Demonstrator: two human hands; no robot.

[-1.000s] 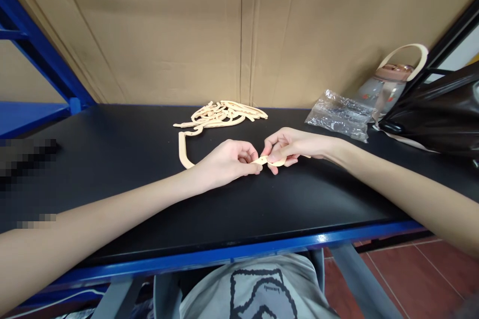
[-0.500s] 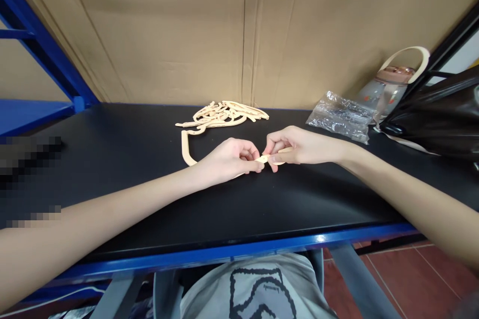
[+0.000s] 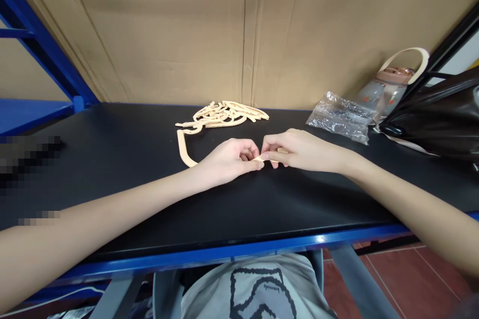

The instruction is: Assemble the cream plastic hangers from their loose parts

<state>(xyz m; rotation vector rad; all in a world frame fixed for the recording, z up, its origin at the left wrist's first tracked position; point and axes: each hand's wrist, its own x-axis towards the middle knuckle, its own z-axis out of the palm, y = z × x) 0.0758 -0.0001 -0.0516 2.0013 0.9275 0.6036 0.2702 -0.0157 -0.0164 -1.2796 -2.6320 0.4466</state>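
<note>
Head view: left hand and right hand pinch pale wood

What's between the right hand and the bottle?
A crumpled transparent plastic bag, lying on the black tabletop between the right hand and the bottle; it shows in the head view.

Head-worn view, forward and down over the tabletop

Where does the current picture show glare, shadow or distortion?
Head view: glint on the blue front rail, shine on the clear plastic bag; head view: soft shadow on the black tabletop below the right hand; head view: left forearm looks stretched toward the edge, beside a pixelated patch.
</note>
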